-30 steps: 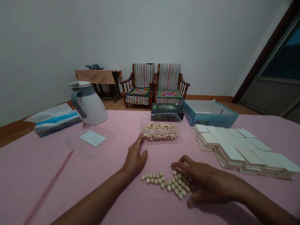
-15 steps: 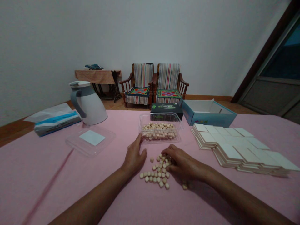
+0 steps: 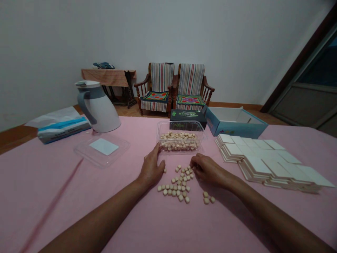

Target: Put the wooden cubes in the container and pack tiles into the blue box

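Observation:
My left hand [image 3: 151,165] rests on the pink cloth with its fingers stretched out, its fingertips at the near left corner of a clear plastic box [image 3: 181,153]. Inside that box lies a heap of small pale wooden cubes [image 3: 180,141]. One loose cube [image 3: 165,170] sits by my left thumb. Between my hands, more loose cubes [image 3: 179,188] are spread on the cloth, some in short rows. My right hand [image 3: 207,170] is closed at their far right edge, fingertips pinched together; what they hold is hidden. Three cubes [image 3: 206,200] lie nearer me, below that hand.
Stacks of thin white square tiles [image 3: 263,160] stand at the right. Behind them is an open blue box [image 3: 234,126], beside a black box [image 3: 188,119]. To the left are a clear lid [image 3: 102,149], a white-grey jug [image 3: 101,109] and a blue-white packet [image 3: 64,128].
My right hand has drawn slightly right, uncovering cubes near its fingertips and below it. A single cube now lies closer to my left thumb. The whole view has tilted slightly downward.

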Available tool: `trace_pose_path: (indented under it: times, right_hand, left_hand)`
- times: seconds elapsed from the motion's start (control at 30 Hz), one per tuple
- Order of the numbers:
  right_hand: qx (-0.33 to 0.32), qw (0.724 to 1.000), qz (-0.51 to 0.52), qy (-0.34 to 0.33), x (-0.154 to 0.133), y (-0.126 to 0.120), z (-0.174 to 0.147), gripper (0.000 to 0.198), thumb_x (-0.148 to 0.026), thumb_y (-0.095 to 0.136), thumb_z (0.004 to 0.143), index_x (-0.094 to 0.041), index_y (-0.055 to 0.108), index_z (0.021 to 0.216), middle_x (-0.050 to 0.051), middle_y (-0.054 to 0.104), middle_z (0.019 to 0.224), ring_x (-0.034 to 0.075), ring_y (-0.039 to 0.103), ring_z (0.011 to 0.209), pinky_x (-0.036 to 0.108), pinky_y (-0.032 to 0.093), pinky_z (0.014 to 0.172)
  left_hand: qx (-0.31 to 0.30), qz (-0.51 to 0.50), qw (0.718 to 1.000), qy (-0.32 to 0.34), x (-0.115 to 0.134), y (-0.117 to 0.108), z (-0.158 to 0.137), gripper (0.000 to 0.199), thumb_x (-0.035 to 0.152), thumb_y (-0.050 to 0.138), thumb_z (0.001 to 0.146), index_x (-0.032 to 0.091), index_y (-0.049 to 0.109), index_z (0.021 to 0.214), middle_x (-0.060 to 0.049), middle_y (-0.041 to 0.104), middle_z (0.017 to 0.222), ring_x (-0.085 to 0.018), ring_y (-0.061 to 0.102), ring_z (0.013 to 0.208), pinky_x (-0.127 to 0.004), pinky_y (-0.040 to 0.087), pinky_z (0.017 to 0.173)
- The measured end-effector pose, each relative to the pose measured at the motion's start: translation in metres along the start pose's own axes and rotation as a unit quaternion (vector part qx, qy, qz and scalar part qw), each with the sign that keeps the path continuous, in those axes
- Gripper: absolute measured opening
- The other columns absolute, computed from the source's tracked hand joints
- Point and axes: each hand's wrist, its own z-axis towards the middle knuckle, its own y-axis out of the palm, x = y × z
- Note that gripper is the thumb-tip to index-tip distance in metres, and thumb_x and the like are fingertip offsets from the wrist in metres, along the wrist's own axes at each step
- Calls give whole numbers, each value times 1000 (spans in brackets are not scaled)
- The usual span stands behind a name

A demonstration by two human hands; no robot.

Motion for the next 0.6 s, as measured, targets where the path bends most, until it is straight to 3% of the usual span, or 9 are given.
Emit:
trace_pose_path:
  times: [0.1, 0.3, 0.37, 0.43, 0.5, 0.6]
  right_hand:
    - [26, 1000, 0, -13, -3, -15, 6, 22, -2, 48, 70, -15, 60, 84, 4, 59, 82, 13, 51, 71, 23, 36, 64]
    - [232, 972, -16, -32, -17, -60, 35, 23, -6, 50, 74, -15, 60, 93, 6, 57, 90, 13, 52, 71, 25, 39, 65]
    - [253, 967, -11, -34, -21, -63, 38, 24, -7, 51, 75, -14, 60, 96, 7, 57, 92, 13, 53, 71, 25, 40, 67]
    - [192, 980, -23, -35, -21, -58, 34, 21, -5, 51, 74, -15, 62, 89, 5, 60, 87, 14, 54, 72, 26, 40, 67]
    - [86, 995, -29, -38, -20, -47, 27, 23, -2, 49, 72, -15, 63, 84, 5, 63, 82, 14, 55, 73, 25, 39, 67]
    - [-27, 998, -18, -52, -17, -25, 18, 28, 1, 48, 71, -14, 64, 89, 7, 65, 86, 14, 56, 74, 23, 38, 66]
  left_hand:
    - [-1, 1, 1000, 5, 0, 0, 0, 74, 13, 52, 75, 13, 27, 144, -13, 54, 132, -24, 50, 124, -43, 37, 107]
    - [-1, -5, 1000, 7, 0, -1, -1, 73, 13, 51, 75, 12, 26, 144, -13, 54, 133, -23, 50, 124, -42, 37, 107]
    - [0, -6, 1000, 5, 0, -1, -1, 73, 13, 52, 75, 11, 26, 144, -14, 54, 133, -23, 50, 124, -42, 38, 107]
    - [0, -5, 1000, 8, 0, 0, 0, 74, 13, 52, 75, 11, 26, 144, -14, 54, 133, -24, 50, 124, -42, 38, 107]
    - [2, -3, 1000, 10, 0, 0, 0, 74, 12, 52, 75, 12, 26, 144, -14, 55, 132, -24, 50, 124, -43, 37, 107]
    - [6, -4, 1000, 10, -1, 0, -1, 75, 12, 52, 74, 13, 26, 144, -13, 55, 132, -24, 50, 124, -43, 36, 108]
